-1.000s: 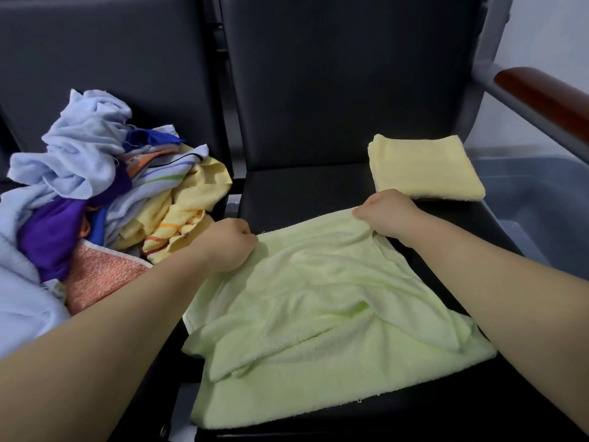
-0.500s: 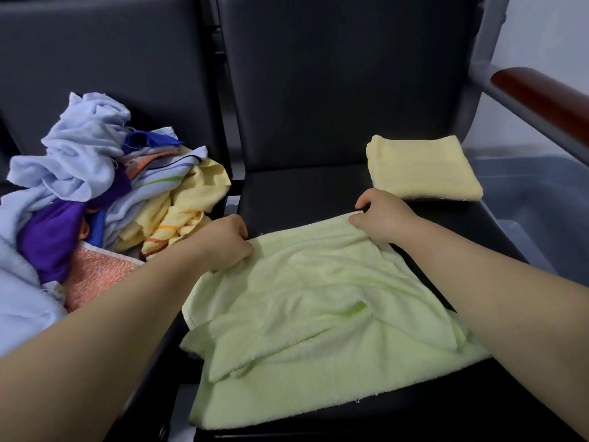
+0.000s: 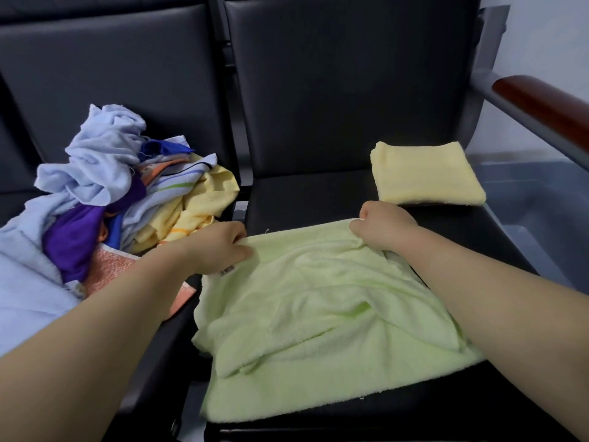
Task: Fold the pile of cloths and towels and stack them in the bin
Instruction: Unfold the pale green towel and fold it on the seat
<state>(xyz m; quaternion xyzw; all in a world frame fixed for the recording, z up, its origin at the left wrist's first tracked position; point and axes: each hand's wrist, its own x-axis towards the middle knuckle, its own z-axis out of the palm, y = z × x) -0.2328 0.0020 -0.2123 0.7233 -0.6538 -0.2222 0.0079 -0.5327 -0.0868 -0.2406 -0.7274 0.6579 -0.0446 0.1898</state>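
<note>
A pale green towel (image 3: pixel 318 320) lies rumpled across the black seat (image 3: pixel 306 199) in the lower middle of the frame, and both hands grip its far edge: the left hand (image 3: pixel 220 247) pinches the corner at centre left, while the right hand (image 3: pixel 382 229) has its fingers curled round a bunch of the cloth at centre right. A folded yellow towel (image 3: pixel 425 173) sits on the seat just beyond the right hand, beside the grey bin (image 3: pixel 535 218) at the right edge, and the unfolded pile (image 3: pixel 105 199) is heaped on the neighbouring seat at the left.

Dim, soft indoor light, perhaps from the right, faint shadows, wide-angle bending at edges, slightly soft focus
</note>
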